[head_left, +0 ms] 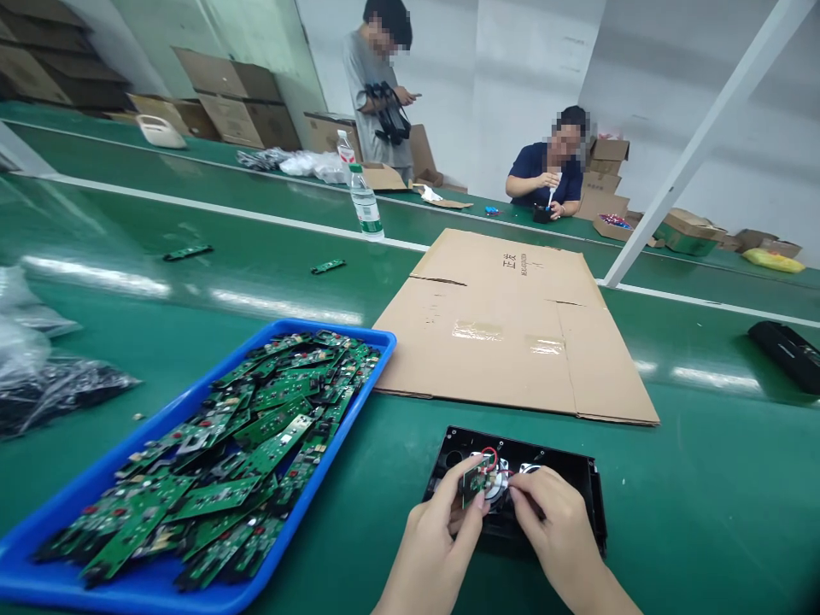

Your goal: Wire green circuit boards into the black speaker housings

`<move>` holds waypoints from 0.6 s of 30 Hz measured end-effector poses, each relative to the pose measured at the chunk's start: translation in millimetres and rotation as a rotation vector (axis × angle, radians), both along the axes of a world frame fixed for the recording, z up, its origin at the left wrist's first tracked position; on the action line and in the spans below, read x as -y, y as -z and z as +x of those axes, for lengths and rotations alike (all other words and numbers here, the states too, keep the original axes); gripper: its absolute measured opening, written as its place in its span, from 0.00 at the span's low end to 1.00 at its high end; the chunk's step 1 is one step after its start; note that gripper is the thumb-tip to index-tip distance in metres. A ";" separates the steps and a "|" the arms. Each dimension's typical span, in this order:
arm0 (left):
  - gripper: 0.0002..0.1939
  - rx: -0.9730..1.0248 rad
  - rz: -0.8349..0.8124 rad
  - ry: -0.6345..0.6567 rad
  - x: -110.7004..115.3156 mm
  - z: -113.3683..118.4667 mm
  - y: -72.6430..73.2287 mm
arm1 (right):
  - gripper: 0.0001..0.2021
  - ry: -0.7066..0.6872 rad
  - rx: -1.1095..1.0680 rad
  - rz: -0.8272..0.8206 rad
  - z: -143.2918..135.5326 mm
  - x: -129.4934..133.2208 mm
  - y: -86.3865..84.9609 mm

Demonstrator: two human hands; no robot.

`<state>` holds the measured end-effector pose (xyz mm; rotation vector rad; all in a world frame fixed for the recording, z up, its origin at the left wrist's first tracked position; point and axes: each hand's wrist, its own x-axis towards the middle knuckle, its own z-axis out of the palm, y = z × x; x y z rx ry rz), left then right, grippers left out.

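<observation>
A: Near the front edge of the bench (705, 512), item one: a black housing (576, 478) is lying open side up. The left hand (436, 538) is pinching a small green circuit board (475, 480) over it, fingers closed on the board's edge. The right hand (557, 530) is resting on the housing beside it, fingertips together near the red wire (489, 453); whether they are gripping anything, I cannot tell.

B: Handling note?

A: Judging by the position, holding the board by its edges and keeping the wire slack is serving well; seating it level would seem wise.

B: Containers?

A: Item two: a blue tray (192, 401), sitting toward the front left corner, is holding a loose heap of green boards (243, 453). Item three: flattened cardboard (512, 333), lying behind the housing, is carrying nothing. Item four: a water bottle (365, 203) is standing farther back.
</observation>
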<state>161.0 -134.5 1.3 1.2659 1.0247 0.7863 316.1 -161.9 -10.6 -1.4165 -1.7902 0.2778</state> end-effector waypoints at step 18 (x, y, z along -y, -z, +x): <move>0.16 -0.105 0.143 -0.011 5.5 3.6 -6.0 | 0.15 -0.062 0.124 -0.093 0.2 -1.7 -0.7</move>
